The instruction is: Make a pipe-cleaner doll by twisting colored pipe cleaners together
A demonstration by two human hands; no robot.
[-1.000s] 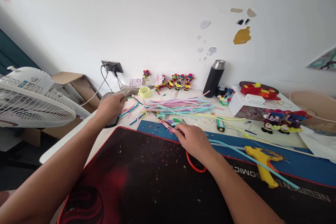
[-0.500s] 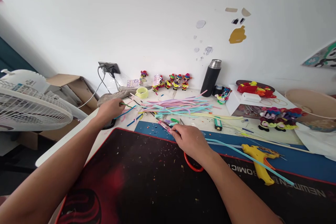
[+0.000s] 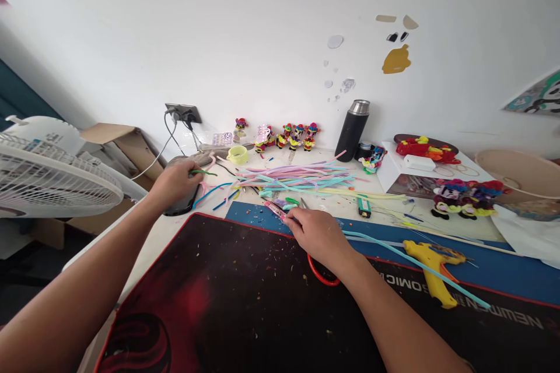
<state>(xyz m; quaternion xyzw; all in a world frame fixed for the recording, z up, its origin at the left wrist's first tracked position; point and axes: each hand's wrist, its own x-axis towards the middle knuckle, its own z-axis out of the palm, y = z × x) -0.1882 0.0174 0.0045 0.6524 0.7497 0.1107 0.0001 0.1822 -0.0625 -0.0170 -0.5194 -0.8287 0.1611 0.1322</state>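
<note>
My left hand is closed at the far left of the desk. A short green pipe cleaner sticks out from its fingers. Below it lies a dark phone, with blue pipe cleaner pieces to the right. At the mat's far edge, my right hand is closed, its fingertips at the end of a slim pink item with a printed label. Scissors lie under that hand; their red handle shows below it and a blade tip above. The palm side is hidden.
A pile of pastel pipe cleaners lies mid-desk, behind the black mat. A yellow glue gun is at right. A dark flask and several small figures line the wall. A fan stands left.
My left hand has drawn a little left and down with the green pipe cleaner, showing more of the phone. My right hand has stayed in place.
</note>
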